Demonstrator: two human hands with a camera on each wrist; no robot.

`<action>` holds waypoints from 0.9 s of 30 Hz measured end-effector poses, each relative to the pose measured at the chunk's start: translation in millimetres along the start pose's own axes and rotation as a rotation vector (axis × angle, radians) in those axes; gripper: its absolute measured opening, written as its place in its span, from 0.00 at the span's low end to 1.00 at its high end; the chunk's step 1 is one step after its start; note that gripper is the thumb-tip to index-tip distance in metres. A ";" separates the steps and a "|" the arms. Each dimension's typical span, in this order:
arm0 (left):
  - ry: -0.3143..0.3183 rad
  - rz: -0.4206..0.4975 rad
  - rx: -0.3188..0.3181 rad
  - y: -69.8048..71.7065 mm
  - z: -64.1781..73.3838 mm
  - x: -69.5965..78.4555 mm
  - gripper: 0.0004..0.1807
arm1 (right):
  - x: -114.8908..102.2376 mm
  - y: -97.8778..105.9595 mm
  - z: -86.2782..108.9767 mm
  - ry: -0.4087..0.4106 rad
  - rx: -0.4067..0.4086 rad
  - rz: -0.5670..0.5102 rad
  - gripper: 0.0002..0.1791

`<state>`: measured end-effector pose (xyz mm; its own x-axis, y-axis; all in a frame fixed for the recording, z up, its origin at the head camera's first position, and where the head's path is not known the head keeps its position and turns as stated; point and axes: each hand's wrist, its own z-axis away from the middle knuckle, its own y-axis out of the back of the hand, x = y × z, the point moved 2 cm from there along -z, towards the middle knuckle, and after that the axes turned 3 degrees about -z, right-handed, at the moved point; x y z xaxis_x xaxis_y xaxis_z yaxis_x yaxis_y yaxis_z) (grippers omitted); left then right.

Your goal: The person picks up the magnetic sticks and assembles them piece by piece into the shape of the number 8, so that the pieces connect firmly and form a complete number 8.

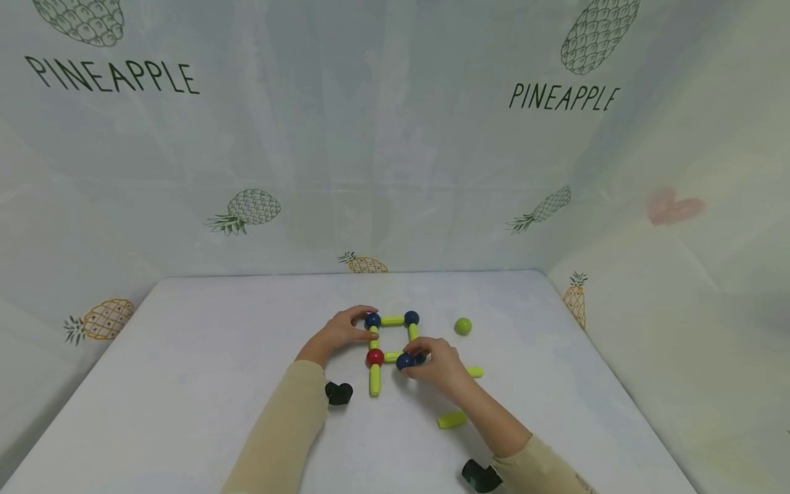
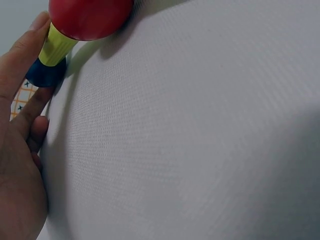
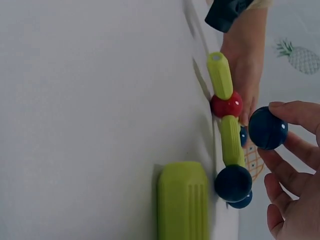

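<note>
A square of yellow-green rods and balls lies on the white table. Its near left corner is a red ball [image 1: 374, 357], from which one more rod [image 1: 374, 381] points toward me. Blue balls form the other corners, the near right one [image 3: 233, 183] partly hidden in the head view. My left hand [image 1: 336, 335] holds the frame's left side, thumb by the left rod [image 2: 56, 47] and fingers around the far left blue ball [image 1: 373, 320]. Between thumb and fingertips, my right hand [image 1: 437, 363] pinches a separate blue ball [image 3: 268, 128], apart from the frame in the right wrist view.
A green ball [image 1: 463, 326] sits right of the frame. Two loose yellow-green rods [image 1: 452, 419] lie near the right forearm, one partly covered by it. Dark devices [image 1: 339, 393] show at both wrists. A pineapple-print cloth [image 1: 395, 137] hangs behind the table.
</note>
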<state>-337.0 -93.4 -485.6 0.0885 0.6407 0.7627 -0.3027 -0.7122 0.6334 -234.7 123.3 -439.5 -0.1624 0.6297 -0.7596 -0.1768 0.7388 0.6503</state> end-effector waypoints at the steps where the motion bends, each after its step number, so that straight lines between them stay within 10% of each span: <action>1: 0.001 0.000 -0.001 0.1 -0.2 -0.2 0.32 | 0.4 -1.0 0.7 0.000 -0.006 -0.003 0.17; 27: -0.016 -0.005 -0.011 0.9 -1.6 -0.9 0.33 | 6.2 -36.5 13.4 0.036 -0.140 -0.084 0.15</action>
<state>-338.9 -94.2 -485.9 0.1057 0.6397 0.7614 -0.3130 -0.7053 0.6360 -216.2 103.4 -468.1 -0.1752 0.5562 -0.8124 -0.3243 0.7464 0.5810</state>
